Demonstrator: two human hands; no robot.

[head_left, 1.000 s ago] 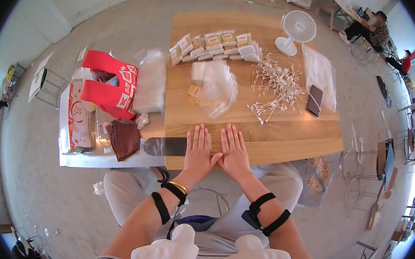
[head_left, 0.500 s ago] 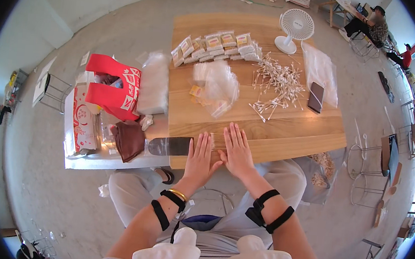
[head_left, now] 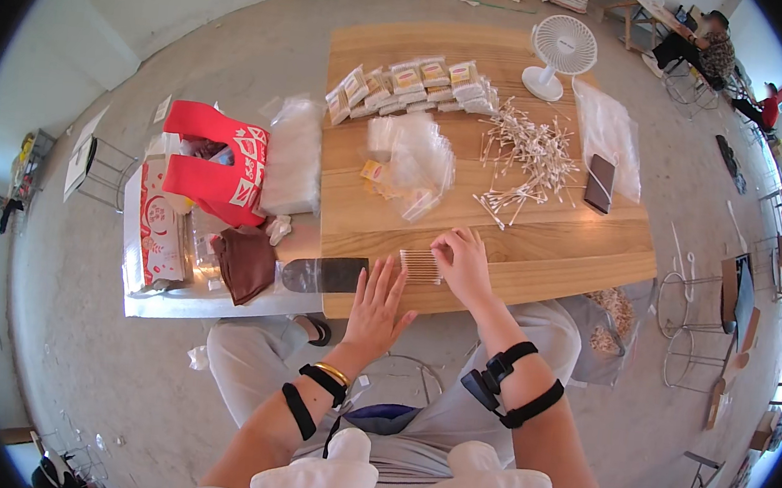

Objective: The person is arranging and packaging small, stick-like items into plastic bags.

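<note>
On the near edge of the wooden table [head_left: 558, 249], a neat row of cotton swabs [head_left: 421, 267] lies side by side between my hands. My left hand [head_left: 374, 306] is flat with fingers spread, its fingertips at the row's left end. My right hand [head_left: 468, 267] is bent at the row's right end, thumb and fingers pinched together; whatever they hold is too small to make out. Left of my left hand lies a dark flat strip [head_left: 325, 274] with a rounded end, reaching past the table's left edge. Farther off is a heap of loose cotton swabs [head_left: 530, 159].
Packed swab bags [head_left: 407, 80] are stacked at the back, with clear empty bags [head_left: 408, 157] before them. A white fan [head_left: 562, 47] and a dark phone [head_left: 599, 183] stand at the right. Left are a red bag [head_left: 239, 170] and brown cloth [head_left: 245, 264]. Two people sit far right.
My right hand has lifted from lying flat beside the swab row and curled into a pinch, uncovering more of the row. My left hand has spread its fingers slightly and lowered a little.
</note>
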